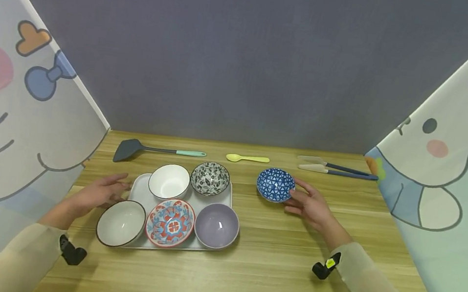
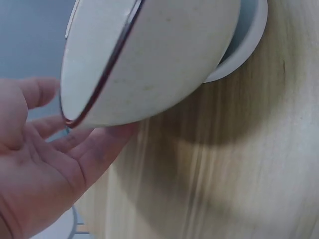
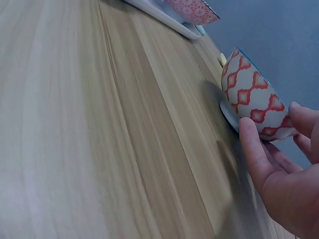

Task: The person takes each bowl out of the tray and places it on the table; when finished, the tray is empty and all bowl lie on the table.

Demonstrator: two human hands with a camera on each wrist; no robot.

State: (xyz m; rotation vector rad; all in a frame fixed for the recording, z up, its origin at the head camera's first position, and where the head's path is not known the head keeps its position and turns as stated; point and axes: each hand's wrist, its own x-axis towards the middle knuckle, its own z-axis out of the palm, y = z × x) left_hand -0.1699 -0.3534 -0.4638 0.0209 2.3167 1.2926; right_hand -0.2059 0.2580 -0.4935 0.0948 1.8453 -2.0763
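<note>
My right hand [image 1: 307,206] pinches the right side of a small bowl [image 1: 275,185] with blue-and-white triangles inside. In the right wrist view, the same bowl [image 3: 251,97] shows a red lattice outside, with thumb at the rim and fingers against the wall. My left hand [image 1: 99,192], fingers loosely spread, is beside a white bowl with a dark rim [image 1: 120,223]. In the left wrist view that bowl [image 2: 164,69] tilts, its underside facing the camera, with fingertips right at its wall. It sits at the left front corner of a white tray [image 1: 138,195].
Also on the tray are a white bowl [image 1: 169,182], a leaf-patterned bowl [image 1: 210,179], a red-and-blue floral bowl [image 1: 170,223] and a purple bowl [image 1: 216,226]. Behind lie a spatula [image 1: 129,150], a yellow spoon [image 1: 247,158] and tongs [image 1: 337,170]. Printed panels flank the table.
</note>
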